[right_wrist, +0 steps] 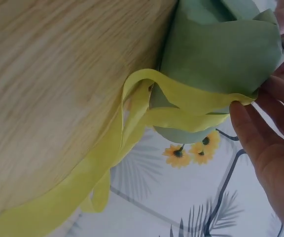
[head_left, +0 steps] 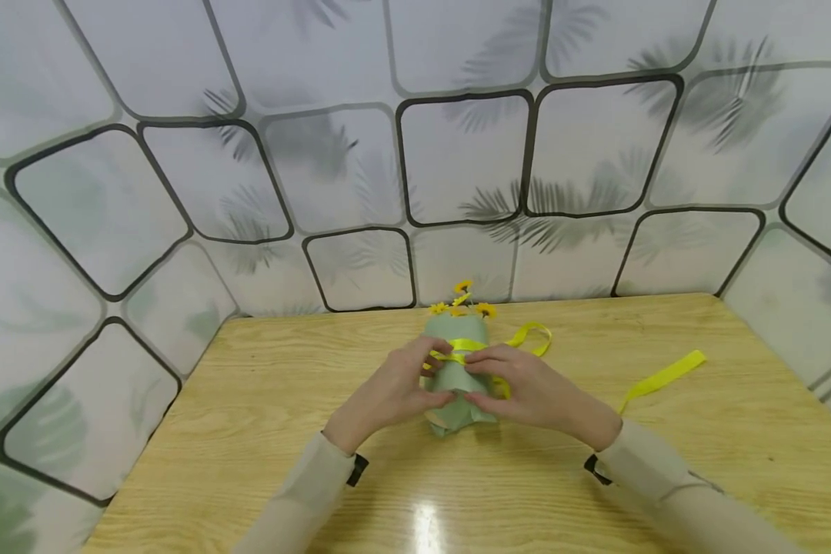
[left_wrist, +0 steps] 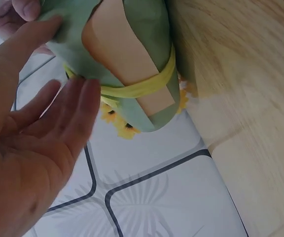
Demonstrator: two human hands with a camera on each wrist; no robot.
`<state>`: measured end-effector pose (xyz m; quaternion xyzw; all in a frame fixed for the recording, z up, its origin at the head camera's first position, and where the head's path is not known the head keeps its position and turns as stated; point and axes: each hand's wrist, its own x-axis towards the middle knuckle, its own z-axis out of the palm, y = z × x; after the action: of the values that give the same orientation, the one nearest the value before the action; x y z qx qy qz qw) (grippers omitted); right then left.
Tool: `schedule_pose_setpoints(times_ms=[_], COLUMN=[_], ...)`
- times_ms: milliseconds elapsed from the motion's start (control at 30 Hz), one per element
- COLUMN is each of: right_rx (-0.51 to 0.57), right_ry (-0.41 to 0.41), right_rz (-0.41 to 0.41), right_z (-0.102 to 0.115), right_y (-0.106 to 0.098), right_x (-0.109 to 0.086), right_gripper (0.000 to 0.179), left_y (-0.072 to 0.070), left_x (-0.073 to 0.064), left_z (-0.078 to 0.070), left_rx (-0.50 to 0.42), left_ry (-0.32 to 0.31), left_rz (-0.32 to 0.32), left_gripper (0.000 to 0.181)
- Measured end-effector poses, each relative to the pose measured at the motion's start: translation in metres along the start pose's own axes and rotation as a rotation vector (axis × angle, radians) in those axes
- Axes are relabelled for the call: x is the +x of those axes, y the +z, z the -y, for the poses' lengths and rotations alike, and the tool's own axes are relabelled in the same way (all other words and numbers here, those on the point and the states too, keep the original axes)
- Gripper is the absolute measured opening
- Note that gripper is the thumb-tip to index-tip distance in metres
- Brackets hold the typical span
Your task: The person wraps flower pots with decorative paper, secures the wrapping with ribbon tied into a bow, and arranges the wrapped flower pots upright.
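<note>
A small bouquet wrapped in green paper (head_left: 465,377) lies on the table, its yellow flowers (head_left: 462,287) pointing toward the back wall. A yellow ribbon (left_wrist: 137,89) circles the wrap near the flower end. On the left side, my left hand (head_left: 398,388) touches the wrap, fingertips beside the ribbon and thumb on the paper. My right hand (head_left: 529,385) holds the ribbon at the top with its fingertips, its thumb resting lower on the paper. Along the underside in the left wrist view, a tan strip (left_wrist: 127,44) shows between the paper edges.
Loose ribbon (right_wrist: 53,205) trails off the bouquet's right side and loops on the table. Farther right lies a yellow ribbon end (head_left: 665,377), partly hidden by the right forearm. The wooden table (head_left: 284,385) meets a patterned wall covering (head_left: 464,161) at the back.
</note>
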<state>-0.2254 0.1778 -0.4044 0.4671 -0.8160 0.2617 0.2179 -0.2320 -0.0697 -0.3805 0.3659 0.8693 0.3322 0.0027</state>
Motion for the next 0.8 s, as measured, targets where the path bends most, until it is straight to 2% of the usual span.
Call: schedule_pose_setpoints(times_ms=[167,333,433,533,633,733,800], right_rx=[-0.027,-0.089,-0.141,-0.177,-0.185,-0.182,-0.178], right_ry=[0.01,0.06,0.076,0.075,0.074,0.083,0.096], right_rz=[0.003,0.052,0.085,0.083,0.051,0.026,0.02], right_z=[0.002,0.006,0.007,0.008,0.008,0.009,0.009], right_y=[-0.001,-0.004,-0.004,-0.002,0.0,0.002,0.003], right_x=[0.001,0.003,0.004,0.005,0.006,0.008,0.01], right_gripper=[0.03,0.051,0.06,0.053,0.043,0.035,0.032], left_y=[0.0,0.002,0.003,0.002,-0.002,-0.007,-0.01], left_x=[-0.004,-0.002,-0.001,0.0,0.0,-0.001,0.0], left_z=[0.003,0.003,0.003,0.006,0.011,0.018,0.024], left_rx=[0.184,0.172,0.13,0.041,-0.068,-0.133,-0.125], left_ry=[0.042,0.109,0.117,0.057,-0.04,-0.118,-0.14], left_rz=[-0.017,-0.024,-0.005,0.04,0.069,0.038,0.004], left_gripper=[0.053,0.054,0.053,0.056,0.056,0.051,0.044])
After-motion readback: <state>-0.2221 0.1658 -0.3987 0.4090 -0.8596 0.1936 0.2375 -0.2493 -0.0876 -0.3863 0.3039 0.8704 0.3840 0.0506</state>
